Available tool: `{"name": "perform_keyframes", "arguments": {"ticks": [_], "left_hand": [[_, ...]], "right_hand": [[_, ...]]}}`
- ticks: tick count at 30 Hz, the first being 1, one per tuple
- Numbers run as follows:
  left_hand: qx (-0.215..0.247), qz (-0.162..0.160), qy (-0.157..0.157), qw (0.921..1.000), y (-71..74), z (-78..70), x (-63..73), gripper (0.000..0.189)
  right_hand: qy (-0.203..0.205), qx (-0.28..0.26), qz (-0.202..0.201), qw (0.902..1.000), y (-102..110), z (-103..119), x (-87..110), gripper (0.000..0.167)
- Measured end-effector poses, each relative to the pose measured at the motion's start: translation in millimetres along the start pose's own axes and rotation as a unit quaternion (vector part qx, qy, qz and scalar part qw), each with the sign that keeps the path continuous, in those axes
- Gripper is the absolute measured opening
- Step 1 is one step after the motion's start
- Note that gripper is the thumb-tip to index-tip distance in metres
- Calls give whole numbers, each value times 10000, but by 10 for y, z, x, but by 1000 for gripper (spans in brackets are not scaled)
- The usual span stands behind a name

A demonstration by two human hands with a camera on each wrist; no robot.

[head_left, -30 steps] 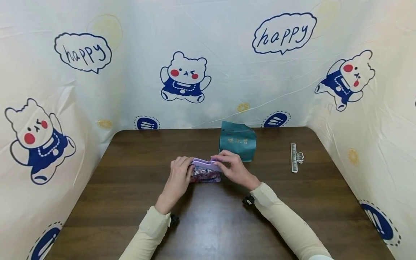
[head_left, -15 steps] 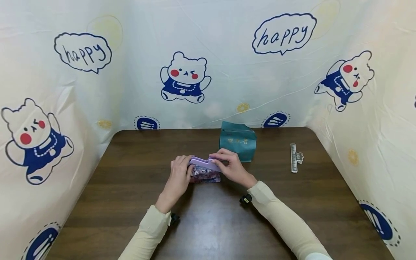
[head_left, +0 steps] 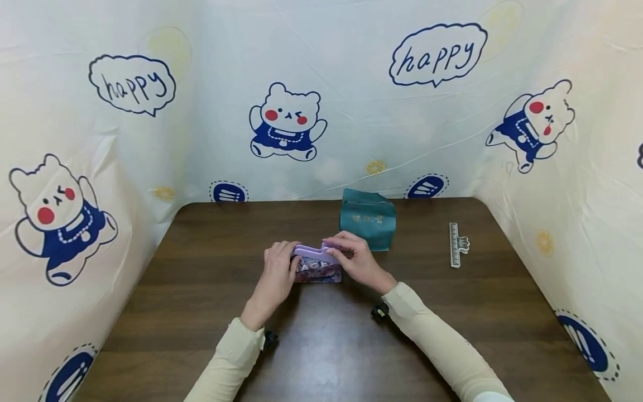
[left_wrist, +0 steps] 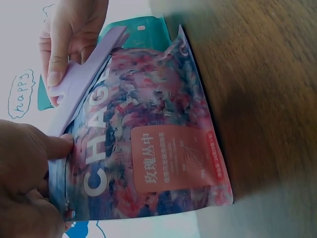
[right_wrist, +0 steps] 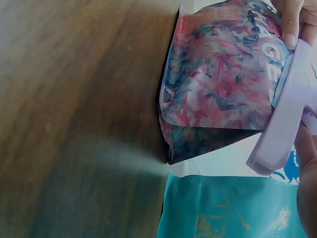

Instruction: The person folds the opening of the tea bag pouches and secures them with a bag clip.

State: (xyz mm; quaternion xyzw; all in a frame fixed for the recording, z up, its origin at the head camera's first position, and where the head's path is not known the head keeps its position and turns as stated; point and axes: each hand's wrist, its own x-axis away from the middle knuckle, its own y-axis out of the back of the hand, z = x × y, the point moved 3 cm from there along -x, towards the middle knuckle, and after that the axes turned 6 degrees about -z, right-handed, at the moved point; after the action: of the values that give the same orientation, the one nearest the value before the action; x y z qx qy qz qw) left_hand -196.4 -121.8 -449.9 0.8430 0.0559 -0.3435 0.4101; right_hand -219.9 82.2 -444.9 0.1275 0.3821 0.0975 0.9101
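Since a second earlier, the right hand (head_left: 354,257) and the purple clip (head_left: 307,252) had shifted slightly toward the left hand (head_left: 278,268), while the patterned pouch (left_wrist: 163,99) had stayed about where it was. The pouch stood on the wooden table (head_left: 311,346), between the two hands, with the clip lying along its top edge and jutting past its right end. The left hand pinched the pouch's top left corner, digits drawn together with only the packaging between them, presumably to keep the edge flat and steady. The right hand held the clip's raised tab between thumb and fingers, a narrow grip that probably let it control the clip's angle; whether the clip had fully fastened on the pouch could not be told. The pouch read "CHAGE" in pale capitals, and its pink panel (left_wrist: 171,158) carried the characters 玫瑰丛中, above smaller lines too fine to read. Behind the pouch and to its right stood a teal bag (head_left: 372,220) with illegible gold characters; well apart to the pouch's right lay a ruler-marked clip (head_left: 455,245). Beyond the pouch, the backdrop (head_left: 351,56) showed "happy" in speech bubbles (head_left: 438,54).
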Motion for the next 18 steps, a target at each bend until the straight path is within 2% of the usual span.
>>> {"name": "perform_keyframes", "arguments": {"ticks": [5,10,14,18], "left_hand": [[-23,151,-120,9998,18,10,17,25],[-9,342,-157,9993,49,17,10,29],[-135,241,-265,9993,82,37,-6,32],[-223,120,-260,9993,112,65,-14,34]], "right_hand": [[-380,27,107,9992,-23,-148,26,26],[-164,262,217,9993,-18,-270,25,29],[22,351,518,9980,11,-261,-27,34],[-159,500,967,9939,43,-226,-77,39]]}}
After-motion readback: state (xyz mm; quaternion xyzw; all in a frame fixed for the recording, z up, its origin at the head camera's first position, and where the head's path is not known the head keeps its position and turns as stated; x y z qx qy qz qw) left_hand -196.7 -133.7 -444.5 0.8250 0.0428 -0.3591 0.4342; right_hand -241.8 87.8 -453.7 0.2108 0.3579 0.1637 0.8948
